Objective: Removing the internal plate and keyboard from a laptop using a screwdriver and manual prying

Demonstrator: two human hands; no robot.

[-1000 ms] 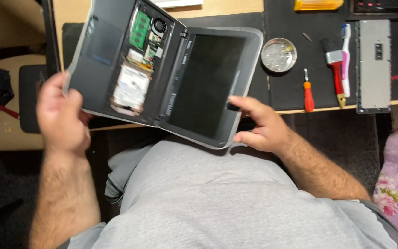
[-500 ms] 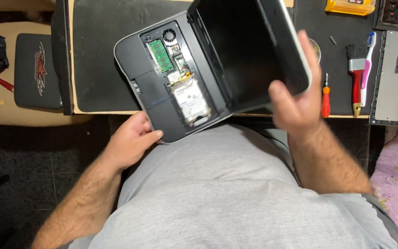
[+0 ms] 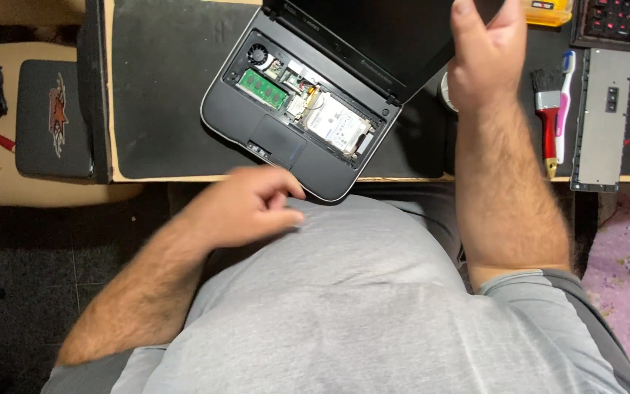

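**Opened netbook set on the mat, lid held up**

The netbook [image 3: 308, 124] lies on the black work mat [image 3: 162, 95], front corner just over the desk edge. Keyboard deck is off: green memory module [image 3: 262, 86], small fan [image 3: 257, 55] and silver hard drive [image 3: 338, 125] are exposed. Right hand [image 3: 484, 62] grasps the raised screen lid [image 3: 380, 36] at its edge, fingers wrapped over it. Left hand [image 3: 246, 204] hangs loose just off the front corner, fingers half curled, holding nothing, not touching the case.

Judgement: lid weight sits on the hinges alone, so support it by the frame, not the panel. Steady the base with the free hand at the palm rest, clear of the bare boards. Red-handled brush [image 3: 548, 109] and removed keyboard panel [image 3: 601, 120] lie to the right, well apart.
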